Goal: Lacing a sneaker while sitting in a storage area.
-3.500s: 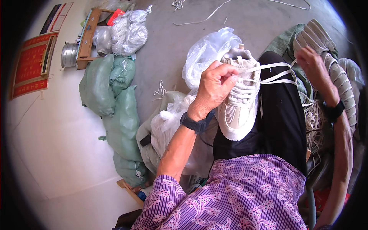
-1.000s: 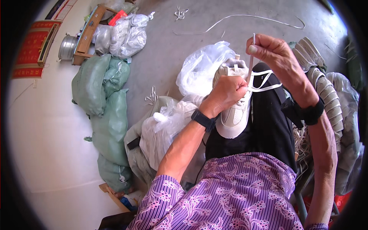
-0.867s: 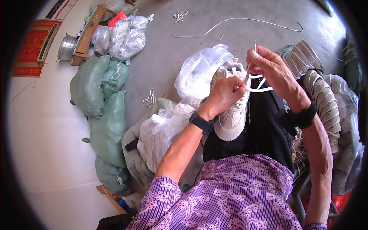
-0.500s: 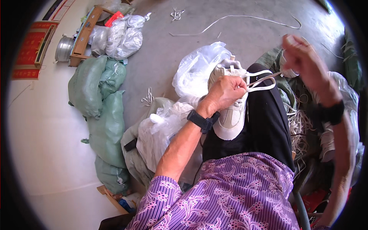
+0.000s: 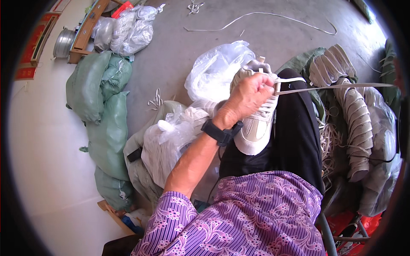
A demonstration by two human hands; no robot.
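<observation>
A beige and off-white sneaker (image 5: 252, 132) rests on my dark-trousered leg, its toe pointing toward me. My left hand (image 5: 252, 94) is closed over its lacing, thumb and fingers pinched at the upper eyelets on the shoelace. From there one strand of the flat white shoelace (image 5: 337, 87) runs taut to the far right edge. A shorter lace loop (image 5: 291, 80) bends out beside the fingertips. My right hand (image 5: 398, 79) shows only as a dim sliver at the picture's rim, where the taut strand ends; its fingers are hidden.
Stacked beige shoe pieces (image 5: 358, 128) stand at right, near a tangle of laces (image 5: 329, 145). Clear plastic bags (image 5: 215, 70) lie beyond and left of the shoe. Green sacks (image 5: 106, 136) line the white wall. A long lace (image 5: 256, 15) lies on the grey floor.
My right hand has swung right to the picture's rim, drawing the lace out into a long straight line. The larger lace loop has shrunk. My left hand stays at the eyelets.
</observation>
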